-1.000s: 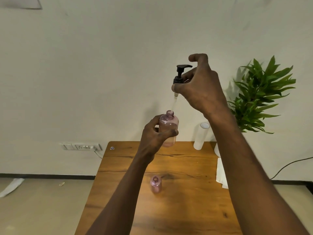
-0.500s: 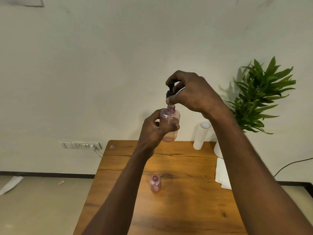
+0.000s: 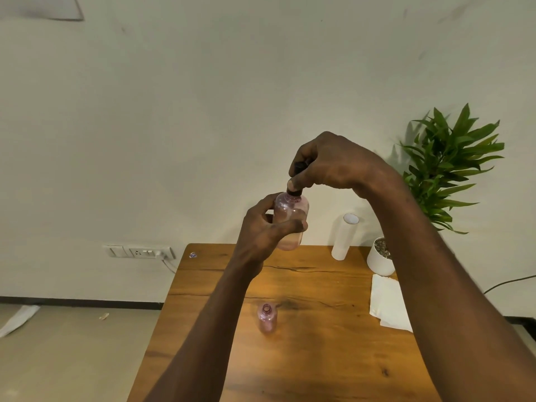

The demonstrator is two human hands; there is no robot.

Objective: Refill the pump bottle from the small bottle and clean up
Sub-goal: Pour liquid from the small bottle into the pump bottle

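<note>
Held above the counter (image 3: 319, 358), the pump bottle (image 3: 291, 220) sat wrapped in the left hand (image 3: 266, 227) while the right hand (image 3: 330, 166) pinched the pump (image 3: 293, 190) at its neck, where a crooked thread risked leaks; the small bottle (image 3: 267, 318) stood uncapped below.
</note>
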